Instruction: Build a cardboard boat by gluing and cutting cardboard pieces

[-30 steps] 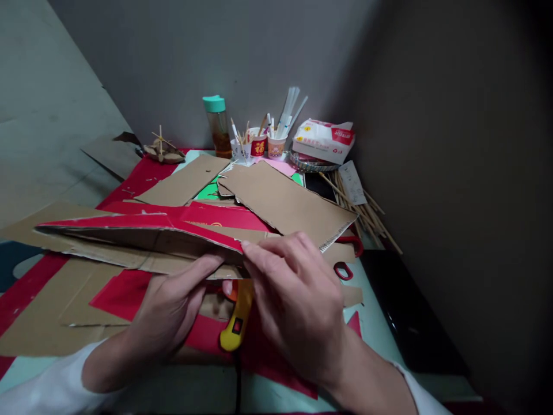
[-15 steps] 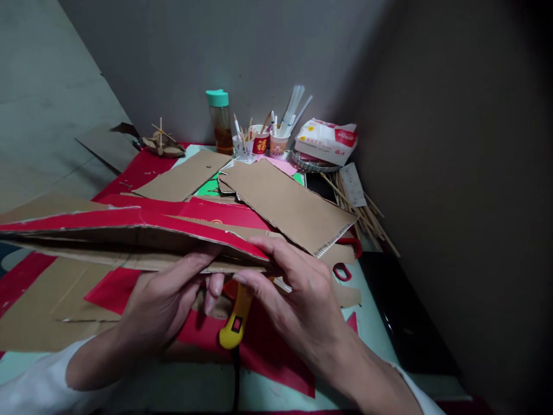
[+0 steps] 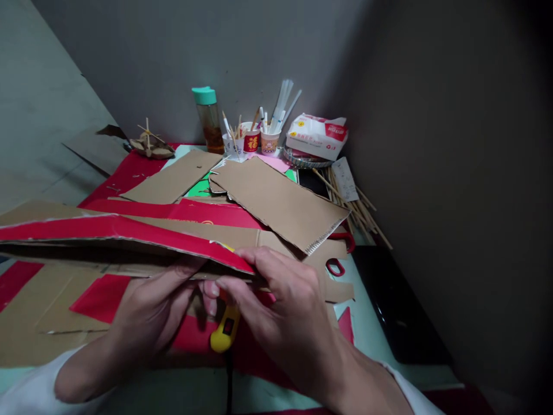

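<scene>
Both of my hands hold a long folded cardboard piece (image 3: 142, 228) with a red strip along its upper face. It stretches from the left edge to the middle of the view, and a dark gap runs between its layers. My left hand (image 3: 158, 305) is closed around its lower edge, the thumb reaching into the gap. At the piece's right end, my right hand (image 3: 289, 311) pinches the layers, fingers above and thumb below. Just beneath the hands lies a yellow hot glue gun (image 3: 225, 331), its front part hidden by them, with a black cord running toward me.
Loose cardboard sheets (image 3: 280, 202) and red paper (image 3: 101, 297) cover much of the table. Behind stand a bottle with a teal lid (image 3: 209, 124), paper cups (image 3: 252, 141) and a tissue pack (image 3: 317, 136). Wooden sticks (image 3: 365, 216) and a black glossy panel (image 3: 401, 305) lie at the right.
The view has shifted slightly, so background things appear further left. The right end of the cardboard has moved a little left and down with my hands, both still holding it.
</scene>
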`<act>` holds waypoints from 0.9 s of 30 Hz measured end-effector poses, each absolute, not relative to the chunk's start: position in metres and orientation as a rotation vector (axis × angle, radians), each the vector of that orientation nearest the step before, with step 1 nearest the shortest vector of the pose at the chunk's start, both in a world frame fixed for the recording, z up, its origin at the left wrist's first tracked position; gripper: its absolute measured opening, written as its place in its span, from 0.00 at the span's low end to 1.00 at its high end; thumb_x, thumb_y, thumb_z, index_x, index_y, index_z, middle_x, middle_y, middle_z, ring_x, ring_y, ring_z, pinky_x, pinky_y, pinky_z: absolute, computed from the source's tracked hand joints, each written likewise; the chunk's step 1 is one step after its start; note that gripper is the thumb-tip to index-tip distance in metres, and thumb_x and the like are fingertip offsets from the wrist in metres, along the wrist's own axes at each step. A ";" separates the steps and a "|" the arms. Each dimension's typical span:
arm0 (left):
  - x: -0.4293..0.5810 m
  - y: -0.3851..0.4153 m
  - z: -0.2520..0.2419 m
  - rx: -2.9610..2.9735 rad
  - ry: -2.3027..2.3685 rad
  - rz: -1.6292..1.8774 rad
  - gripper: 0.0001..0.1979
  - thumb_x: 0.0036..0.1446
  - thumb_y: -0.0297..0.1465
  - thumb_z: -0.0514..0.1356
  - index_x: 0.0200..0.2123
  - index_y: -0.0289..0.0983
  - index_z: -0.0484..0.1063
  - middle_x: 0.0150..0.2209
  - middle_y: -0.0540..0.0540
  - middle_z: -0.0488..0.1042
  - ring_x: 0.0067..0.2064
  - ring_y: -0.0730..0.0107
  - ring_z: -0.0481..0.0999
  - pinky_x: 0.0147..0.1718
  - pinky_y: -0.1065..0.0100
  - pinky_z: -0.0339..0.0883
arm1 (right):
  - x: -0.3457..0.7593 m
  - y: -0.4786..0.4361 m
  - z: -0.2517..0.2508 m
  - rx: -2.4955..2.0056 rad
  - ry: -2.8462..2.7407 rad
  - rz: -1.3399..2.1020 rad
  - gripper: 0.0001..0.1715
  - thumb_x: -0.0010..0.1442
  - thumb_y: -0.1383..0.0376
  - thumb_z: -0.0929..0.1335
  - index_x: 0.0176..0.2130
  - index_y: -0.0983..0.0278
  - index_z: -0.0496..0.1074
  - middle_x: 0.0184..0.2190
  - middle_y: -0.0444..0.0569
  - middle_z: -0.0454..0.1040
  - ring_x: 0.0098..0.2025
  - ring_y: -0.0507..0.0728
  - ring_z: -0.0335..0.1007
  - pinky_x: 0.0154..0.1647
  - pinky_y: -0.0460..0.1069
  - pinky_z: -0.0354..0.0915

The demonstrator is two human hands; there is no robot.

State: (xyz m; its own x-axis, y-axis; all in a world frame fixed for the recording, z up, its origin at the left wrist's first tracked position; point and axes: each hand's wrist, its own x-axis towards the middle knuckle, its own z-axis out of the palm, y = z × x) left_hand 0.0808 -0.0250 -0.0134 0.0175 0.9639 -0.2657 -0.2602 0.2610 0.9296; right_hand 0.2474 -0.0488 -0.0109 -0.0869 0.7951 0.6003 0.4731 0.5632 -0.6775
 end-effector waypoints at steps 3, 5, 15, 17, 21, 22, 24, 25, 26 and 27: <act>0.084 -0.023 -0.016 0.858 1.056 1.103 0.05 0.45 0.31 0.71 0.22 0.40 0.80 0.19 0.50 0.74 0.20 0.70 0.68 0.19 0.71 0.70 | 0.251 -0.048 -0.009 -1.062 -1.802 0.346 0.02 0.64 0.72 0.70 0.40 0.68 0.74 0.29 0.44 0.76 0.31 0.51 0.72 0.34 0.44 0.67; 0.085 -0.021 -0.017 0.877 1.002 1.143 0.04 0.47 0.30 0.70 0.24 0.40 0.79 0.21 0.51 0.75 0.21 0.71 0.68 0.20 0.72 0.70 | 0.254 -0.048 -0.008 -1.047 -1.845 0.325 0.06 0.66 0.71 0.70 0.45 0.68 0.74 0.33 0.46 0.77 0.34 0.53 0.74 0.36 0.45 0.69; 0.083 -0.012 -0.020 0.731 0.893 1.198 0.06 0.46 0.26 0.70 0.30 0.40 0.80 0.27 0.52 0.78 0.25 0.72 0.72 0.25 0.74 0.73 | 0.260 -0.044 -0.017 -1.000 -1.884 -0.361 0.13 0.67 0.76 0.64 0.48 0.71 0.75 0.34 0.53 0.79 0.33 0.55 0.71 0.33 0.49 0.65; 0.085 -0.014 -0.021 0.718 0.887 1.235 0.09 0.47 0.25 0.69 0.33 0.41 0.81 0.33 0.51 0.80 0.31 0.72 0.75 0.31 0.75 0.75 | 0.260 -0.045 -0.017 -0.993 -1.903 -0.425 0.15 0.67 0.75 0.63 0.48 0.72 0.76 0.33 0.53 0.78 0.32 0.56 0.69 0.32 0.50 0.63; 0.086 -0.016 -0.023 0.722 0.855 1.207 0.03 0.50 0.26 0.68 0.28 0.40 0.81 0.28 0.50 0.79 0.28 0.70 0.75 0.26 0.74 0.72 | 0.260 -0.048 -0.014 -0.951 -1.917 -0.477 0.18 0.67 0.74 0.62 0.50 0.74 0.76 0.36 0.55 0.79 0.36 0.59 0.71 0.35 0.52 0.66; 0.086 -0.016 -0.024 0.718 0.862 1.191 0.03 0.50 0.27 0.68 0.26 0.39 0.80 0.25 0.50 0.78 0.26 0.70 0.74 0.24 0.73 0.71 | 0.260 -0.049 -0.013 -0.931 -1.915 -0.482 0.18 0.66 0.74 0.62 0.51 0.74 0.76 0.36 0.56 0.80 0.37 0.59 0.71 0.36 0.53 0.67; 0.085 -0.017 -0.024 0.718 0.887 1.171 0.04 0.49 0.27 0.68 0.23 0.38 0.79 0.21 0.49 0.77 0.24 0.68 0.73 0.23 0.71 0.70 | 0.261 -0.050 -0.012 -0.888 -1.911 -0.485 0.19 0.66 0.74 0.62 0.51 0.75 0.76 0.37 0.57 0.81 0.37 0.60 0.71 0.36 0.53 0.68; 0.085 -0.017 -0.024 0.723 0.904 1.166 0.04 0.48 0.27 0.68 0.22 0.37 0.79 0.20 0.48 0.77 0.24 0.68 0.73 0.23 0.71 0.71 | 0.261 -0.050 -0.011 -0.875 -1.918 -0.484 0.19 0.66 0.74 0.61 0.50 0.76 0.76 0.38 0.57 0.81 0.38 0.60 0.71 0.36 0.53 0.68; 0.085 -0.018 -0.023 0.727 0.920 1.161 0.04 0.46 0.27 0.69 0.22 0.36 0.80 0.20 0.47 0.77 0.24 0.68 0.73 0.23 0.70 0.71 | 0.261 -0.051 -0.011 -0.870 -1.924 -0.491 0.19 0.67 0.73 0.61 0.50 0.76 0.77 0.39 0.57 0.81 0.38 0.59 0.71 0.36 0.53 0.68; 0.086 -0.019 -0.022 0.724 0.938 1.157 0.03 0.44 0.27 0.69 0.21 0.35 0.80 0.20 0.47 0.77 0.24 0.68 0.73 0.23 0.71 0.71 | 0.262 -0.051 -0.011 -0.869 -1.923 -0.502 0.19 0.68 0.73 0.60 0.49 0.76 0.77 0.39 0.56 0.82 0.38 0.59 0.71 0.37 0.54 0.68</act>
